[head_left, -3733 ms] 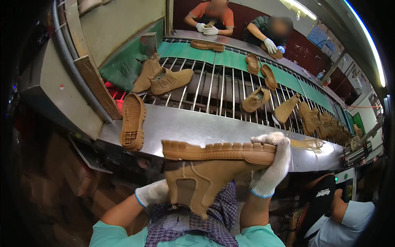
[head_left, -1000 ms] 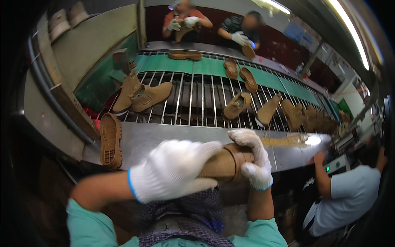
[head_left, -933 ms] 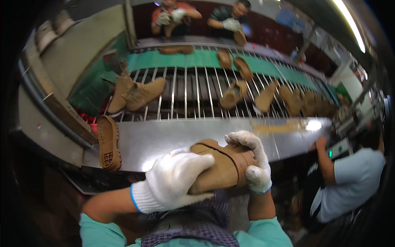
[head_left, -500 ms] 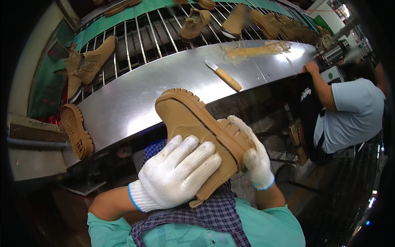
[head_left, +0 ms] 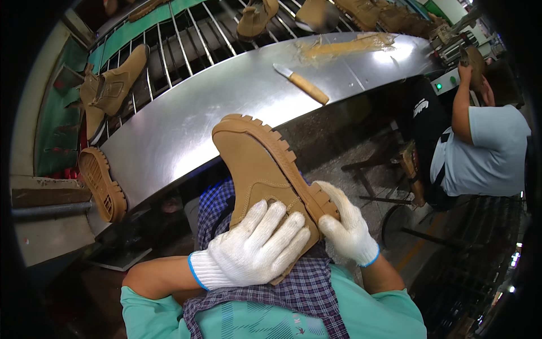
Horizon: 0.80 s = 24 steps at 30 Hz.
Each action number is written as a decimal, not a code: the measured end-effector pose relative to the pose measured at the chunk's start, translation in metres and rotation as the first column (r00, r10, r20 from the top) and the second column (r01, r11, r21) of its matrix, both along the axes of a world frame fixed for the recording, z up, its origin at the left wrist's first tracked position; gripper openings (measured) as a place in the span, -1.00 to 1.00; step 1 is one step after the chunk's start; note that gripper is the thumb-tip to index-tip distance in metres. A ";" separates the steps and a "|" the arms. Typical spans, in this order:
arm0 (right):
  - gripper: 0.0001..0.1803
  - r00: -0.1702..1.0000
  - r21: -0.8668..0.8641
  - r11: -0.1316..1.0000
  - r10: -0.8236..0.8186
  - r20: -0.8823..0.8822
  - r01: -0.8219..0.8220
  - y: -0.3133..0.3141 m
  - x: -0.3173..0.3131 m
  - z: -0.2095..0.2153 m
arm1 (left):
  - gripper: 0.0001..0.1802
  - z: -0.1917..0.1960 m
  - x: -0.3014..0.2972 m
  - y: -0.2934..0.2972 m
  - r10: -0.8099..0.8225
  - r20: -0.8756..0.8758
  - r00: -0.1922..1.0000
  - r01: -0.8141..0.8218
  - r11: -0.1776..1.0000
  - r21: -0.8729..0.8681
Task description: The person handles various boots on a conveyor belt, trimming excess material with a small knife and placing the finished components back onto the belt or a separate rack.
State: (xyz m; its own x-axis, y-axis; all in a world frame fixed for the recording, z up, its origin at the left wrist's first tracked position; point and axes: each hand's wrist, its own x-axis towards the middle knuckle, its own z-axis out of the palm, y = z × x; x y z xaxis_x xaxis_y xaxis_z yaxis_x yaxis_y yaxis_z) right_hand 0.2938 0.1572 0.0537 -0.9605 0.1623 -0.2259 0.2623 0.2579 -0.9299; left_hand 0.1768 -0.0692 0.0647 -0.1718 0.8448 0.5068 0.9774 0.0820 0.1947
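L hand [head_left: 257, 248] and R hand [head_left: 349, 229], both white-gloved, are clamped on a tan boot [head_left: 251, 158] in front of the checked apron [head_left: 307, 282], nr the metal desk [head_left: 197, 121]: L spread across the upper, R on the heel end, toe pointing away. On desk: wood-handled knife [head_left: 307, 87], plus loose tan sole [head_left: 103, 186] at far L. More boots [head_left: 121, 85] on bar rack [head_left: 200, 37] beyond. Co-worker [head_left: 497, 150] at R holds brown pc. [head_left: 477, 66], prob. footwear, hard to tell.

A tan boot [head_left: 243, 150] is held, toe toward the tabletop [head_left: 197, 127]. Its side is covered by the gloved left hand [head_left: 257, 246]; its heel is gripped by the gloved right hand [head_left: 348, 229]. A knife [head_left: 305, 86] is laid on the tabletop; a loose sole [head_left: 101, 183] is set at its left end. Other boots [head_left: 120, 82] are supported on bars [head_left: 181, 42].
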 end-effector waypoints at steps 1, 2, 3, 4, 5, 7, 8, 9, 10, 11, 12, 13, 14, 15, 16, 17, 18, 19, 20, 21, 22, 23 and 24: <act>-0.29 1.000 -0.009 1.000 0.005 0.025 -0.005 -0.003 -0.004 -0.002 | -0.65 -0.004 0.002 -0.005 -0.011 0.007 1.000 0.011 1.000 -0.007; -0.31 0.999 -0.017 1.000 0.011 0.050 -0.010 -0.007 -0.008 -0.005 | -0.65 -0.007 0.004 -0.009 -0.021 0.013 1.000 0.021 1.000 -0.013; -0.32 0.997 -0.013 1.000 0.017 0.073 -0.016 -0.009 -0.010 -0.007 | -0.66 -0.009 0.005 -0.012 -0.031 0.018 0.999 0.031 0.999 -0.007; -0.37 0.997 -0.097 0.995 0.034 0.074 -0.027 -0.010 -0.008 -0.015 | -0.65 -0.010 0.004 -0.015 -0.054 0.029 0.998 0.055 0.998 -0.020; -0.36 0.995 -0.103 0.994 0.046 0.088 -0.037 -0.013 -0.007 -0.019 | -0.65 -0.012 0.005 -0.019 -0.064 0.033 0.997 0.065 0.998 -0.026; -0.35 0.991 -0.097 0.993 0.071 0.116 -0.060 -0.013 -0.008 -0.021 | -0.66 -0.020 0.007 -0.022 -0.082 0.037 0.996 0.083 0.996 -0.020; -0.31 0.982 -0.075 0.990 0.127 0.143 -0.118 -0.011 -0.009 -0.023 | -0.66 -0.023 0.007 -0.024 -0.089 0.025 0.996 0.089 0.996 -0.026; -0.28 0.970 -0.056 0.984 0.178 0.168 -0.171 -0.008 -0.012 -0.024 | -0.66 -0.024 0.006 -0.025 -0.100 0.009 0.995 0.100 0.994 -0.033; -0.24 0.954 -0.037 0.974 0.227 0.194 -0.224 -0.006 -0.013 -0.024 | -0.67 -0.026 0.006 -0.027 -0.112 -0.006 0.994 0.111 0.993 -0.040; -0.20 0.936 0.037 0.964 0.245 0.252 -0.263 -0.007 -0.012 -0.023 | -0.67 -0.030 0.007 -0.027 -0.113 -0.014 0.994 0.112 0.993 -0.033; -0.16 0.915 0.109 0.945 0.262 0.308 -0.308 -0.009 -0.014 -0.019 | -0.67 -0.034 0.008 -0.027 -0.108 -0.024 0.994 0.108 0.994 -0.025; -0.11 0.891 0.175 0.919 0.274 0.363 -0.354 -0.012 -0.018 -0.009 | -0.67 -0.036 0.010 -0.028 -0.105 -0.035 0.994 0.104 0.994 -0.021; -0.05 0.767 0.044 0.913 0.314 0.560 -0.406 -0.007 -0.031 0.009 | -0.68 -0.035 0.011 -0.029 -0.097 -0.024 0.995 0.097 0.995 -0.029; -0.05 0.794 0.039 0.901 0.359 0.492 -0.431 -0.003 -0.029 0.007 | -0.68 -0.033 0.009 -0.030 -0.093 -0.019 0.995 0.093 0.995 -0.033; -0.05 0.813 0.036 0.888 0.402 0.421 -0.458 0.004 -0.026 0.004 | -0.69 -0.032 0.008 -0.031 -0.088 -0.014 0.996 0.088 0.995 -0.036; -0.05 0.825 0.036 0.873 0.445 0.348 -0.486 0.008 -0.024 0.002 | -0.69 -0.031 0.006 -0.033 -0.095 -0.004 0.995 0.095 0.995 -0.023; -0.05 0.822 0.042 0.872 0.444 0.356 -0.488 0.006 -0.024 0.001 | -0.69 -0.031 0.005 -0.037 -0.101 0.016 0.995 0.101 0.995 -0.017; -0.05 0.819 0.047 0.870 0.442 0.365 -0.490 0.005 -0.024 0.002 | -0.69 -0.031 0.005 -0.039 -0.106 0.037 0.994 0.107 0.994 -0.011; -0.05 0.817 0.052 0.869 0.440 0.374 -0.492 0.003 -0.024 0.003 | -0.67 -0.034 0.007 -0.038 -0.093 0.017 0.996 0.093 0.996 -0.001; -0.05 0.816 0.062 0.869 0.434 0.382 -0.492 0.003 -0.024 0.004 | -0.67 -0.035 0.006 -0.037 -0.092 0.000 0.996 0.092 0.996 -0.012; -0.05 0.816 0.085 0.868 0.422 0.396 -0.490 0.001 -0.024 0.006 | -0.66 -0.035 0.006 -0.035 -0.094 -0.018 0.995 0.093 0.995 -0.023; -0.05 0.816 0.108 0.867 0.408 0.409 -0.487 0.000 -0.024 0.009 | -0.66 -0.034 0.006 -0.034 -0.096 -0.036 0.995 0.095 0.995 -0.034; -0.05 0.821 0.134 0.867 0.388 0.419 -0.479 0.000 -0.023 0.012 | -0.65 -0.030 0.006 -0.033 -0.092 -0.003 0.996 0.092 0.995 -0.043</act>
